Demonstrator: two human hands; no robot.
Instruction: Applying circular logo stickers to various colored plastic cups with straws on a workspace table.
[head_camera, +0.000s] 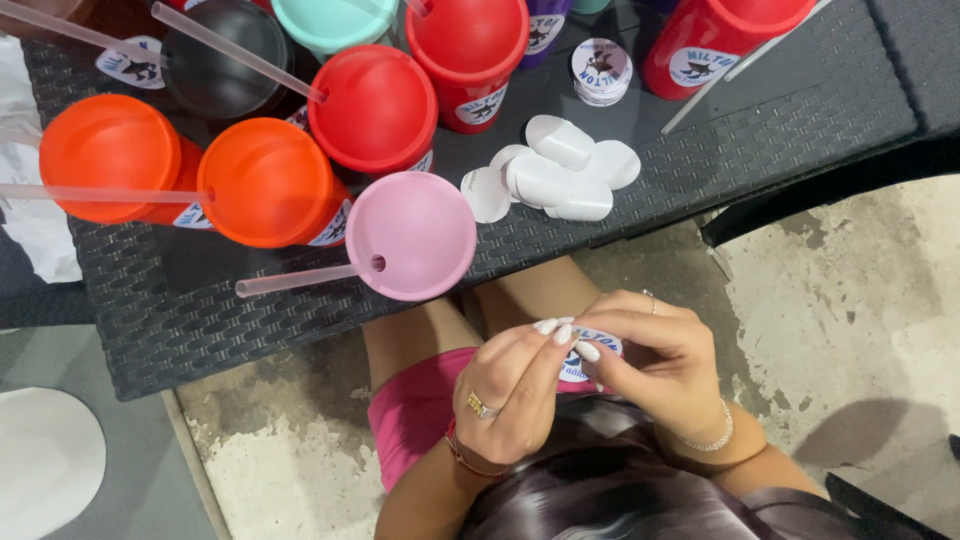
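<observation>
Only part of the round sticker (590, 352) shows in the head view; fingers cover most of its face, and its lower edge is hidden behind dark hair. Both hands meet over the lap, near the camera. The left hand (512, 390) pinches the sticker's left edge with its fingertips (560, 332) pressed together on it. The right hand (655, 352) curls around the sticker's right side, gripping it from there. Farther off, on the dark woven table (200, 300), a pink lidded cup (412, 235) stands just beyond the hands, with peeled white backings (555, 170) to its right and a sticker stack (601, 70) beyond.
</observation>
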